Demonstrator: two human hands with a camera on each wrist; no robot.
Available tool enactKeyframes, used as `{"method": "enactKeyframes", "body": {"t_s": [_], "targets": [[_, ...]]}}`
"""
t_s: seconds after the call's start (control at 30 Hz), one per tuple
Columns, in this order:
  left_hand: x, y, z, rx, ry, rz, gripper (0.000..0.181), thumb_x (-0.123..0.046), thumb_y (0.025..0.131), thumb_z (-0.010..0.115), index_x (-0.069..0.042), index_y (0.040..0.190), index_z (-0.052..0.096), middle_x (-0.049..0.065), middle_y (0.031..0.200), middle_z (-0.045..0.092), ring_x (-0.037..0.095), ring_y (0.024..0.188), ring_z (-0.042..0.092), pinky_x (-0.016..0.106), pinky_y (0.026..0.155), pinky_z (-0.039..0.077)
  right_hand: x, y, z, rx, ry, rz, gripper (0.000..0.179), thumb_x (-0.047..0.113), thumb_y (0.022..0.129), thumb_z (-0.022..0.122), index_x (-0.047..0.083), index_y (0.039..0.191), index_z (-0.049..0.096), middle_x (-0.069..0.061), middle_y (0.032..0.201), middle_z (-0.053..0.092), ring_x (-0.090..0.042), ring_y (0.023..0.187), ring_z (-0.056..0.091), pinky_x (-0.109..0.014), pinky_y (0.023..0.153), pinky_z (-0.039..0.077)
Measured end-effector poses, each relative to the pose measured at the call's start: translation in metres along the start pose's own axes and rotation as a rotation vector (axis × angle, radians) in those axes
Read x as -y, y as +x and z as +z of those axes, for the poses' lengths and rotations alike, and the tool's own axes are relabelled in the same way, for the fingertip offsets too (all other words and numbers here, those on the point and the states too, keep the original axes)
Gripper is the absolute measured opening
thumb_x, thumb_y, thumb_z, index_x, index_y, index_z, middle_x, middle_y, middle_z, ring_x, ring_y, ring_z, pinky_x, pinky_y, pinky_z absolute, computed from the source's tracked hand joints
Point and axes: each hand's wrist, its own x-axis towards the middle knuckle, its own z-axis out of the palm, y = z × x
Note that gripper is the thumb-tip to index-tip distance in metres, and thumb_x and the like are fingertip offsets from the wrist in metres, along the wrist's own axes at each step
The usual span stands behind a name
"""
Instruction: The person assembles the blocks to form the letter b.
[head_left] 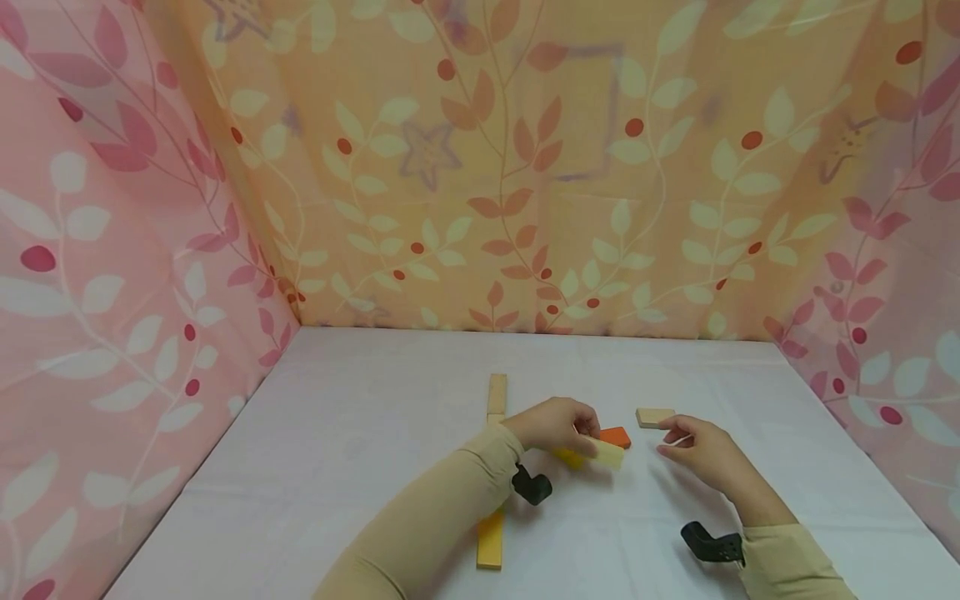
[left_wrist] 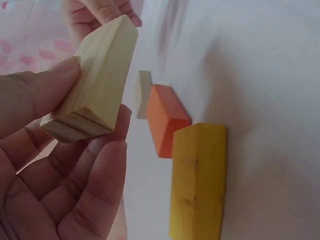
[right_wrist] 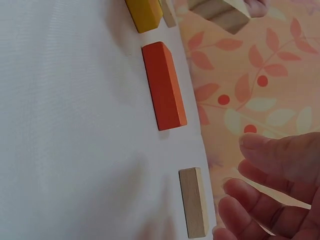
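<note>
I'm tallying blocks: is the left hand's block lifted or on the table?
Lifted: the left hand pinches the pale block above the white table.

Head cam sits high and back, looking forward and down: wide shot, worktop (head_left: 300, 467) plus printed curtain (head_left: 678, 200) behind. Left wrist cam is right up on the left fingers (left_wrist: 102, 182), aimed toward person's right, rolled sideways. Right wrist cam: close on right fingers (right_wrist: 252, 200), also rolled. All three share the orange block (right_wrist: 162, 87).
</note>
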Motion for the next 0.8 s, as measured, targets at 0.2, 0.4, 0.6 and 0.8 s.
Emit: {"method": "enactKeyframes", "body": {"t_s": [0.2, 0.4, 0.6, 0.8], "targets": [[-0.002, 0.001, 0.014, 0.064, 0.103, 0.053, 0.009, -0.022, 0.079, 0.072, -0.022, 0.084, 0.064, -0.013, 0.076, 0.056, 0.003, 0.074, 0.049, 0.016, 0.066, 0.040, -0.002, -0.001, 0.002, 0.003, 0.002, 0.000, 0.035, 0.017, 0.081, 0.069, 0.001, 0.109, 0.058, -0.006, 0.088, 0.061, -0.023, 0.082, 0.055, -0.038, 0.067, 0.046], [-0.004, 0.001, 0.026, 0.123, 0.176, 0.069, 0.008, -0.021, 0.080, 0.071, -0.024, 0.085, 0.064, -0.013, 0.077, 0.057, 0.001, 0.074, 0.049, 0.015, 0.066, 0.040, -0.005, -0.002, 0.003, 0.008, 0.004, 0.004, 0.035, 0.017, 0.081, 0.069, 0.001, 0.110, 0.058, -0.005, 0.088, 0.061, -0.023, 0.083, 0.056, -0.039, 0.068, 0.047], [-0.008, 0.001, 0.031, 0.170, 0.220, 0.062, 0.008, -0.021, 0.081, 0.071, -0.026, 0.085, 0.065, -0.014, 0.078, 0.057, 0.001, 0.075, 0.050, 0.015, 0.067, 0.040, -0.007, -0.002, 0.002, 0.001, 0.002, -0.016, 0.034, 0.016, 0.081, 0.068, 0.001, 0.110, 0.059, -0.005, 0.088, 0.062, -0.023, 0.082, 0.057, -0.037, 0.067, 0.047], [-0.010, 0.003, 0.031, 0.198, 0.234, 0.075, 0.008, -0.020, 0.081, 0.070, -0.025, 0.086, 0.066, -0.014, 0.078, 0.058, 0.000, 0.075, 0.050, 0.014, 0.066, 0.041, -0.007, -0.001, -0.001, 0.003, 0.001, 0.006, 0.037, 0.022, 0.082, 0.068, 0.001, 0.112, 0.058, -0.006, 0.089, 0.061, -0.024, 0.084, 0.056, -0.039, 0.067, 0.047]]}}
